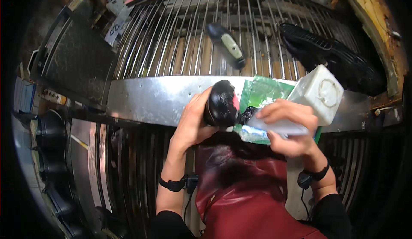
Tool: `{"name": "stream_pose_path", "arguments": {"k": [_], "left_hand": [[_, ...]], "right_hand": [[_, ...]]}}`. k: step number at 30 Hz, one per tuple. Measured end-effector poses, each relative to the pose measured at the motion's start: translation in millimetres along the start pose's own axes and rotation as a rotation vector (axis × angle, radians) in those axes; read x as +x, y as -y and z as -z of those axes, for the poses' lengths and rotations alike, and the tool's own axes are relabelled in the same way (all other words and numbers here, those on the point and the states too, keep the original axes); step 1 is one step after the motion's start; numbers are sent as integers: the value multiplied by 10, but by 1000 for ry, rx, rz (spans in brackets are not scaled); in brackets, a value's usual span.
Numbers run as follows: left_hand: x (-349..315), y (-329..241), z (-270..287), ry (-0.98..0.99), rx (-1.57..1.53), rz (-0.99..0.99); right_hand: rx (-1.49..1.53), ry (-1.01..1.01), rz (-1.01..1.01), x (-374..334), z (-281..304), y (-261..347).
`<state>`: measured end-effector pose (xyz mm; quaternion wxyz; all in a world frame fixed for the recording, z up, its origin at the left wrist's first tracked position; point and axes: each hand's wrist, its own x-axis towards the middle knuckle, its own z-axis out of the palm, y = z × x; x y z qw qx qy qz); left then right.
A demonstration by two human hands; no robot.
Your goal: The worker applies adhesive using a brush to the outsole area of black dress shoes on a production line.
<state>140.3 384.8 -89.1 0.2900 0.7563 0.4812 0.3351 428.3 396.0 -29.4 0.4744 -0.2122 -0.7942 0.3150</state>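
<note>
We grip a black shoe (222, 103) in our left hand (194, 123) while our right hand (288, 129) closes around a brush handle (274, 127), mid-polishing, and next the brush must likely sweep its toe.

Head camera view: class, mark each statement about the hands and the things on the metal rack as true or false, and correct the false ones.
1. The left hand grips a black shoe. True.
2. The right hand is empty. False: it holds a pale flat tool whose dark tip meets the shoe.
3. A white plastic canister stands just beyond the right hand. True.
4. Another shoe with a pale insole lies sole-up on the person's lap. False: it lies on the bars of the metal rack.
5. The person wears a dark red apron. True.
</note>
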Motion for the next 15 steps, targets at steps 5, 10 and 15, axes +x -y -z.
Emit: {"name": "stream_pose_path", "arguments": {"k": [5, 10, 15], "left_hand": [[-184, 762, -240, -250, -552, 245], [-409, 138, -270, -484, -764, 295], [-1108, 203, -707, -447, -918, 292]], "right_hand": [[57, -250, -439, -820, -218, -430], [69, -798, -573, -1249, -120, -11], [-245, -792, -660, -1611, -140, -152]]}}
